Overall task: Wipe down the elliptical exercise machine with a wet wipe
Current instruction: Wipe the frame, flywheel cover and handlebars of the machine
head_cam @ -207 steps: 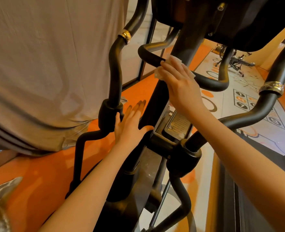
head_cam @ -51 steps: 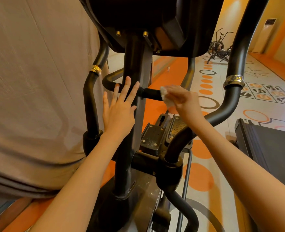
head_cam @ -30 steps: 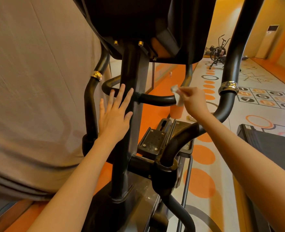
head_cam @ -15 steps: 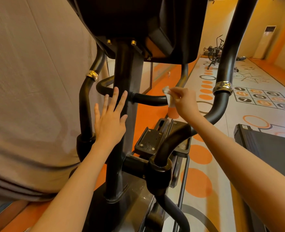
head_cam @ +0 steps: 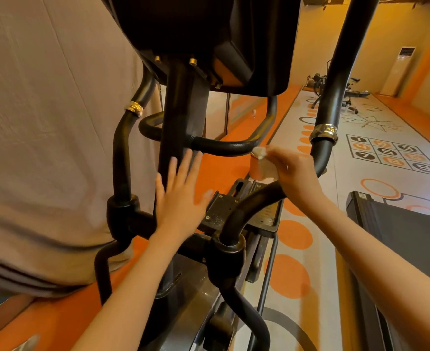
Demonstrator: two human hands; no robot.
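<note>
Left hand [head_cam: 181, 198] flat and open-fingered against the elliptical's center post [head_cam: 181, 117], probably for balance, while right hand [head_cam: 295, 173] pinched the wet wipe [head_cam: 264, 163] just off the fixed handlebar's [head_cam: 224, 148] bend, mid-wipe.

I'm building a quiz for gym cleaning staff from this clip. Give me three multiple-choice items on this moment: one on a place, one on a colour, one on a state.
1. Where is the wet wipe?
A. On the floor
B. In the right hand, by the bend of the fixed handlebar
C. Draped over the console

2. What colour are the big floor dots?
A. Blue
B. Green
C. Orange

3. How is the left hand?
A. Open, fingers spread by the centre post
B. Closed in a fist
C. Gripping the swing handle

Answers: 1 B, white wipe pinched in the fingers beside the bar; 2 C, the dots match the orange strip; 3 A, straight fingers, holding nothing.
</note>
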